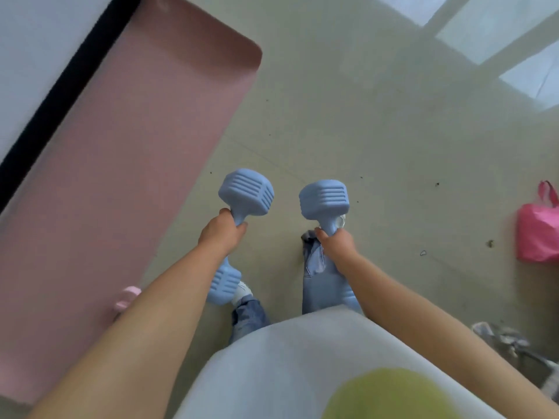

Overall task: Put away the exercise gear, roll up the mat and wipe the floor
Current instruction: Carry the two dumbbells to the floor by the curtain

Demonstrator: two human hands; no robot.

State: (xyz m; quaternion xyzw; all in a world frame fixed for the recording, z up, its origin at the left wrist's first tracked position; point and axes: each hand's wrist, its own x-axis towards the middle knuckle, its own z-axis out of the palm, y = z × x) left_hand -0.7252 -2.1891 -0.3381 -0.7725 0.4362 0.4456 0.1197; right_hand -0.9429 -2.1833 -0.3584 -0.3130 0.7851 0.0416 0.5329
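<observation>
A: Hands?
B: Left hand (222,234) had fingers (241,227) curled round the left dumbbell (246,193) handle, heads at 12 and 6 of the fist. Right hand (335,243) gripped the right dumbbell (325,198) the same way.
A: Floor?
B: Pale floor (378,146), dark specks. Pink mat (121,161) flat at 10 o'clock, small pink ring (125,300) on its near edge. Pink bag (537,234) at 3 o'clock, grey cloth (508,343) at 4. Window light at 1.

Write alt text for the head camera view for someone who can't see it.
A person looks down at two blue dumbbells, the left hand gripping one dumbbell and the right hand the other dumbbell. A pink mat lies unrolled on the floor, left; a pink bag sits right.
</observation>
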